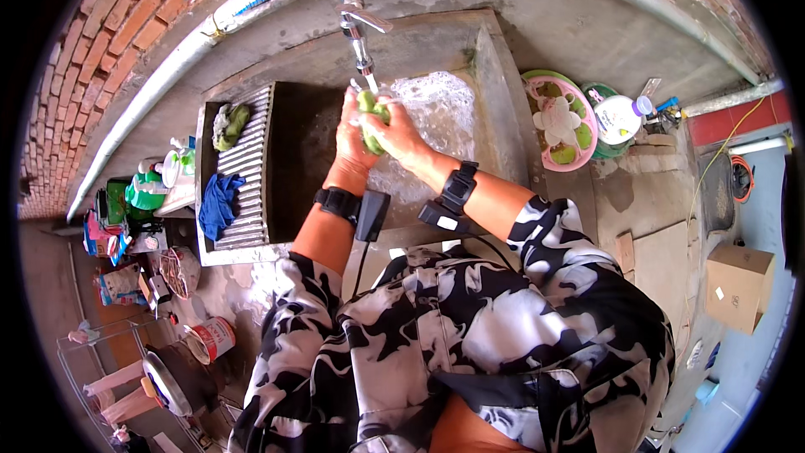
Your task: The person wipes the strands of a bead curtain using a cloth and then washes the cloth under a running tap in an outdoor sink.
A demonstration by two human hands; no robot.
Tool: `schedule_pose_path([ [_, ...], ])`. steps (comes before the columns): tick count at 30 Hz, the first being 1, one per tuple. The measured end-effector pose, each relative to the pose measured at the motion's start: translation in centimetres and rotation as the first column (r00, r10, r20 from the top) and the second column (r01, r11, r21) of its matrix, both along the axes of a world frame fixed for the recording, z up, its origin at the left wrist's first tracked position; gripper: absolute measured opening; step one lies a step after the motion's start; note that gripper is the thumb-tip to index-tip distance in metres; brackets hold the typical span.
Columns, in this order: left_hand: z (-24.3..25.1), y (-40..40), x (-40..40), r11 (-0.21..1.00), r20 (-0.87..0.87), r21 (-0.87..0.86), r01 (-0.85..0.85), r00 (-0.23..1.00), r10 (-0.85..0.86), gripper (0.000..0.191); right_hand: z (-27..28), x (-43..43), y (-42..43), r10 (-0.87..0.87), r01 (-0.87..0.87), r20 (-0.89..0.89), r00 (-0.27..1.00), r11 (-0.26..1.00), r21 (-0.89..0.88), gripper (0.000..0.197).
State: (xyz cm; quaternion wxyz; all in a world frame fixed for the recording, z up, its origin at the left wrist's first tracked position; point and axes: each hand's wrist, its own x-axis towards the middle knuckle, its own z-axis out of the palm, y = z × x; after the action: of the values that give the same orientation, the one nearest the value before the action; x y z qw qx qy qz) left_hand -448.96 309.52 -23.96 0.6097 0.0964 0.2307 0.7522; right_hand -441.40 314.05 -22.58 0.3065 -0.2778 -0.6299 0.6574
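Observation:
Under the running metal tap [363, 53], my left hand [354, 138] and my right hand [399, 132] hold a wet green cloth [372, 119] between them. Water from the spout falls onto the cloth and fingers. Both hands are above a concrete sink [497, 107] that holds foamy water [440, 113]. On the ribbed washboard [255, 170] at the sink's left lie a blue cloth [218, 204] and a small bundle of green and grey cloth [231, 127]. Each wrist wears a black strap with a small device.
Right of the sink stand a pink and green basin [588, 154] and a white bottle with a purple cap [619, 118]. A cardboard box [737, 286] is at the far right. Green bottles [146, 192] stand left of the washboard, with a red and white bucket [217, 336] below. Pipes [157, 94] run along the wall.

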Motion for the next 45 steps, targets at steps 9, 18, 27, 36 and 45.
schedule_pose_path([
  [9,-0.1,-0.5,-0.1,0.997,0.023,-0.08,-0.009,1.0,0.01,0.059,-0.8,0.5,-0.4,-0.103,0.085,0.043,0.994,0.948,0.308,0.031],
  [18,1.3,-0.1,1.4,0.967,0.125,-0.252,0.047,0.992,-0.016,0.058,-0.6,1.4,0.8,0.008,-0.024,0.113,0.994,0.989,0.145,0.031],
  [27,4.0,0.1,2.8,0.958,0.095,-0.254,0.135,0.989,-0.114,0.048,-3.0,0.2,4.0,0.094,-0.096,-0.033,0.995,0.992,-0.083,0.025],
  [36,1.9,0.2,4.1,0.918,-0.537,-0.162,-0.363,0.812,0.227,0.033,-3.4,-0.8,4.6,0.05,-0.249,-0.264,0.963,0.536,-0.807,0.039],
  [45,4.5,-1.2,5.1,0.919,-0.755,0.183,-0.349,-0.649,-0.096,0.061,0.7,5.3,4.4,0.519,-0.449,-0.092,0.85,0.622,-0.641,0.052],
])
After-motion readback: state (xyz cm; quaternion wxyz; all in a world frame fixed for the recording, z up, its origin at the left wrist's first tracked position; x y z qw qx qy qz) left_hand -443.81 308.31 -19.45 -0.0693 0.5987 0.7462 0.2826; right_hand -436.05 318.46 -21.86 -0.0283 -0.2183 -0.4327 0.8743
